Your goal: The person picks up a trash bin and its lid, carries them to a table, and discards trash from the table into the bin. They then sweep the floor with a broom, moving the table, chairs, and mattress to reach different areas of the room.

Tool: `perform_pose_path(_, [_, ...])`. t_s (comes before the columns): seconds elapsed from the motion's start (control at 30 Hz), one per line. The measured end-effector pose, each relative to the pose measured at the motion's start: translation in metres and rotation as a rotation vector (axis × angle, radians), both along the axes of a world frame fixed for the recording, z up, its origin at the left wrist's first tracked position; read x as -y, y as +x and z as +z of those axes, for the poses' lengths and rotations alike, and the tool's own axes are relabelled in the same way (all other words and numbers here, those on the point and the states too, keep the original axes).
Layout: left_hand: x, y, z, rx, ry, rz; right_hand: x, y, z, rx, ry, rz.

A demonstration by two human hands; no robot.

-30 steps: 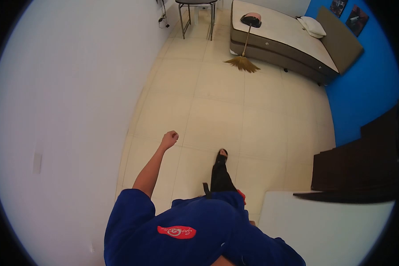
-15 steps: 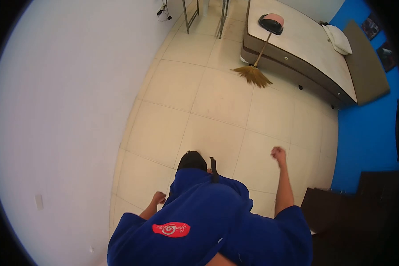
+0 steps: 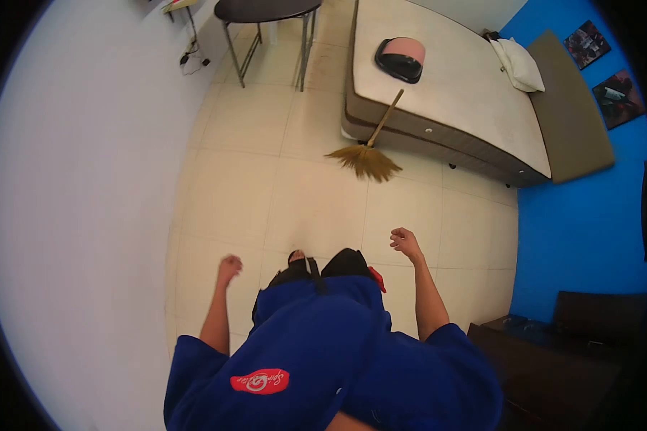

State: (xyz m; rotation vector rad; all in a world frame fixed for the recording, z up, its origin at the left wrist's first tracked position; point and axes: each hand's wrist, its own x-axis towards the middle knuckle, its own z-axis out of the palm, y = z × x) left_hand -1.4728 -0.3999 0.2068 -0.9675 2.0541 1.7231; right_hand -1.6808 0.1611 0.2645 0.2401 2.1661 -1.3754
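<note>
My left hand [image 3: 229, 268] swings out beside the white wall, its fingers curled in loosely with nothing in them. Farther right, my right hand [image 3: 407, 243] is raised above the tiled floor, empty, with bent fingers a little apart. Ahead of it, a straw broom [image 3: 367, 159] leans against the side of the bed, bristles down on the floor. A pink and black dustpan-like container [image 3: 402, 59] lies on the mattress just beyond the broom's handle. Neither hand touches anything.
The bed [image 3: 453, 100] runs along the right, with a pillow [image 3: 521, 65] by its headboard. A dark table [image 3: 266, 10] with metal legs stands at the far left. Brown furniture [image 3: 553, 359] fills the lower right. Cords [image 3: 193, 61] hang on the left wall.
I have moved forward, so the broom, bed and table appear closer. My left hand has swung forward from beside my body. My right hand has shifted inward, its fingers now looser.
</note>
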Motion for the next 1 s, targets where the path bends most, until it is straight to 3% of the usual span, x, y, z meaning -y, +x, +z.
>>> perform_pose_path(0.17, [0.024,-0.182,0.111,-0.246,-0.127,0.106,-0.017,-0.179,-0.019,-0.148,-0.124,-0.06])
perform_pose_path(0.23, [0.013,-0.207,0.132,-0.248,-0.176,0.237,-0.013,-0.276,-0.009,-0.262,0.064,-0.093])
perform_pose_path(0.3, [0.003,-0.2,0.105,-0.122,-0.219,0.277,-0.01,-0.379,-0.011,-0.312,0.064,-0.182])
perform_pose_path(0.37, [-0.008,-0.155,0.043,0.0,-0.24,0.333,-0.001,-0.488,-0.028,-0.558,0.359,-0.056])
perform_pose_path(0.43, [-0.052,-0.098,0.013,0.124,-0.087,0.295,0.022,-0.568,-0.027,-0.543,0.467,-0.093])
perform_pose_path(0.53, [-0.132,-0.059,0.047,0.621,0.144,0.259,0.046,-0.642,-0.054,-0.609,0.755,0.107])
perform_pose_path(0.57, [-0.156,-0.063,0.065,0.754,0.151,0.232,0.048,-0.655,-0.061,-0.479,0.813,0.255])
perform_pose_path(0.63, [-0.184,-0.072,0.095,0.762,0.158,0.359,0.056,-0.676,-0.071,-0.221,0.922,0.554])
perform_pose_path(0.7, [-0.197,-0.079,0.106,0.736,0.17,0.484,0.058,-0.674,-0.108,-0.399,1.014,0.704])
perform_pose_path(0.77, [-0.206,-0.095,0.111,0.712,0.151,0.564,0.065,-0.659,-0.115,0.667,0.894,1.05])
perform_pose_path(0.8, [-0.208,-0.099,0.107,0.669,0.15,0.565,0.069,-0.628,-0.103,0.84,0.796,0.983])
perform_pose_path(0.83, [-0.208,-0.115,0.107,0.672,0.165,0.573,0.055,-0.603,-0.121,0.649,0.725,1.162])
perform_pose_path(0.87, [-0.208,-0.126,0.104,0.628,0.168,0.599,0.065,-0.561,-0.129,0.36,0.85,1.07])
perform_pose_path(0.9, [-0.211,-0.134,0.102,0.588,0.176,0.63,0.043,-0.532,-0.213,0.244,0.749,1.177])
perform_pose_path(0.93, [-0.215,-0.144,0.102,0.529,0.182,0.669,0.089,-0.515,-0.095,0.224,0.834,1.153])
perform_pose_path(0.97, [-0.215,-0.153,0.106,0.481,0.186,0.696,0.086,-0.506,-0.068,0.142,0.694,1.019])
perform_pose_path(1.0, [-0.216,-0.162,0.107,0.483,0.208,0.709,0.101,-0.508,0.004,0.27,0.499,0.803])
